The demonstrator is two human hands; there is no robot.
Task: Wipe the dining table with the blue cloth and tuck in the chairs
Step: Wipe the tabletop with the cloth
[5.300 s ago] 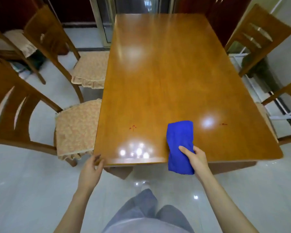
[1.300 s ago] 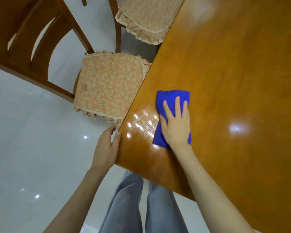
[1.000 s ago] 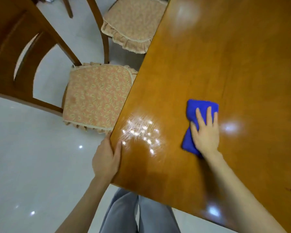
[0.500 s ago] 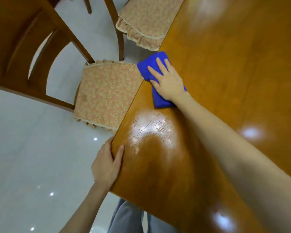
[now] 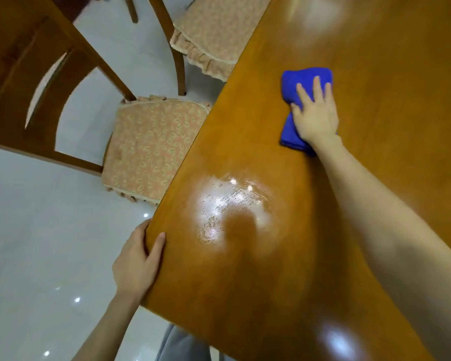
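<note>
Glossy wooden worktop (image 5: pixel 245 295) mid-wipe: the right hand (image 5: pixel 315 115) presses flat, fingers straight, on the folded blue cloth (image 5: pixel 305 76) lying well in from the edge (soft, light, probably best pinned under the palm), while the left hand (image 5: pixel 136 267) grips the near corner.

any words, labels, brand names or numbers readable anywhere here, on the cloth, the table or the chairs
No readable text anywhere in this view.
blue cloth: plain, no tag or label showing.
dining table: bare glossy wood, only glare patches.
near seat cushion and far seat cushion: leaf pattern, no letters.
chair back: plain wood, no mark.
</note>
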